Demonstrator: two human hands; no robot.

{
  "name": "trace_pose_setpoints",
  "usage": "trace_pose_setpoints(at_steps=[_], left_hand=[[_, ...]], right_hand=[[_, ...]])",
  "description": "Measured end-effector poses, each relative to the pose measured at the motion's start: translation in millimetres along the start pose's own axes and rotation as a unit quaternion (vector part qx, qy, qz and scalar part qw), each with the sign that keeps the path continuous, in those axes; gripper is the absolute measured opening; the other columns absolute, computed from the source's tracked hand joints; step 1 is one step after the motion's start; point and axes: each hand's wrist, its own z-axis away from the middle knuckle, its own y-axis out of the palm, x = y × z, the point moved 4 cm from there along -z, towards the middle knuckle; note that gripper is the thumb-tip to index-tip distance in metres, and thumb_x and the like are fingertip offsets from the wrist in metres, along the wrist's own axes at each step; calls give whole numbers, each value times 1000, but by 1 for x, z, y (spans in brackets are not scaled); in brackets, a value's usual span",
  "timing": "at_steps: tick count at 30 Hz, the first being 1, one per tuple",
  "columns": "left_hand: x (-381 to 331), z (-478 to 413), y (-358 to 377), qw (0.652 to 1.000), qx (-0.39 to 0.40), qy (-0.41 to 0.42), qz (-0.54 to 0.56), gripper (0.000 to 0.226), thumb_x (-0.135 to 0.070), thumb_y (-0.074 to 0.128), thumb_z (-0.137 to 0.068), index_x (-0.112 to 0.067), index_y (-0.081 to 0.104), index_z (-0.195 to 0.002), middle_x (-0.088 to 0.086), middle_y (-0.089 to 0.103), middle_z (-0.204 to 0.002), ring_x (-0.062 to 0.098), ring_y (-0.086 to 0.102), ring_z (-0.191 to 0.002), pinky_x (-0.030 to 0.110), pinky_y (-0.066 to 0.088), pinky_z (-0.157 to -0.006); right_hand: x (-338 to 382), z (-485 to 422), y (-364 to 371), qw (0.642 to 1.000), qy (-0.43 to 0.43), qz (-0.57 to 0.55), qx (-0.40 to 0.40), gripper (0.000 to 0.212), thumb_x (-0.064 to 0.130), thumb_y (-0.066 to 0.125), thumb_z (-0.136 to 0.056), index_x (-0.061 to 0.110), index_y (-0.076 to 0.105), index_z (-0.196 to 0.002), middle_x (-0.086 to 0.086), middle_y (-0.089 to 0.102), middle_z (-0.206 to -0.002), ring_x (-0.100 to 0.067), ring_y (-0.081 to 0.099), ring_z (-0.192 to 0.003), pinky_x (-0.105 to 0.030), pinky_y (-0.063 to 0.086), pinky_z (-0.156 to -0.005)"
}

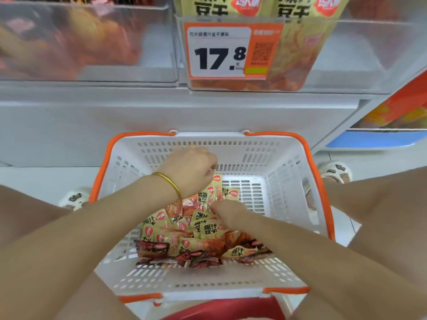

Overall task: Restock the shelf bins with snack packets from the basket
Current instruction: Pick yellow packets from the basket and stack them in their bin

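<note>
Dozens of snack packets (203, 229) in basket (288, 172) | I judge them light, soft, slick; grip at edge seams | left hand (189, 172) curled on packets, right hand (227, 214) pinching one.

From my seat the basket (286, 181) reads as smooth white plastic with a soft sheen, its handles (309, 162) the same stuff in orange. The packets (208, 229) in it are thin glossy film, crinkled and catching light. On the far side the bins (92, 42) are clear hard plastic, and the price tag (217, 54) looks like matt printed paper. The bangle (171, 183) on the left wrist is polished yellow metal.
</note>
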Motion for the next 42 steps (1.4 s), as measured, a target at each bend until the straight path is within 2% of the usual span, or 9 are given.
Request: trace_pose_setpoints(at_steps=[7,12,16,20,26,30,33,36,42], left_hand=[[-4,-1,18,993,116,-3,-26,32,-32,50,-94,-24,53,-124,0,57,-125,22,48,-118,37,40,-98],[-13,-5,6,983,157,-12,98,30,-31,60,-90,-17,59,-116,-2,60,-108,17,56,-103,27,44,-85],[-24,-4,-38,984,34,-3,173,6,-24,59,-90,-22,58,-85,-7,56,-80,14,53,-79,26,36,-65],[-42,3,-100,960,-100,27,259,4,-19,62,-88,-16,64,-86,-12,55,-75,3,49,-67,11,35,-61],[-74,4,-208,883,-402,97,222,31,-27,53,-88,-14,58,-115,-6,56,-105,11,53,-96,24,42,-82],[-80,-27,-236,926,-365,82,51,52,-38,34,-87,-11,54,-127,10,51,-134,29,44,-125,39,34,-105],[-82,-51,-232,961,-275,36,-13,56,-43,23,-93,-16,44,-138,9,30,-153,24,26,-140,43,25,-113],[-78,-67,-226,971,-236,15,-46,50,-40,24,-100,-22,31,-146,5,20,-156,19,16,-144,40,17,-116],[-71,-81,-218,980,-192,3,-55,52,-45,17,-98,-28,27,-147,1,19,-157,15,12,-145,38,12,-117]], right_hand=[[-2,26,-63,998,-62,-10,-28,4,17,60,-90,15,63,-92,-1,64,-98,-17,54,-86,-29,45,-76],[-13,84,-138,984,-81,-132,-87,5,15,63,-89,10,62,-90,5,54,-75,-11,48,-68,-24,36,-60],[-28,136,-167,921,-55,-358,-145,11,12,68,-85,10,58,-89,-4,64,-79,-12,59,-70,-25,48,-64],[-36,182,-186,850,-89,-489,-174,24,6,70,-82,18,63,-102,5,71,-86,-6,65,-78,-25,52,-71],[-65,280,-275,760,-106,-536,-350,11,15,65,-78,14,67,-89,1,71,-74,-10,64,-62,-20,54,-56],[-105,312,-326,688,-34,-514,-512,13,7,59,-89,16,62,-80,6,67,-63,-3,62,-49,-19,50,-44],[-129,285,-360,705,43,-453,-544,12,0,59,-87,11,62,-86,-4,64,-76,-7,63,-52,-24,56,-47],[-154,228,-389,744,128,-383,-532,22,2,69,-77,4,65,-99,-18,68,-101,-31,68,-88,-49,57,-76],[-182,144,-422,766,177,-343,-515,40,8,63,-86,5,53,-125,-14,56,-127,-30,55,-117,-37,47,-98]])
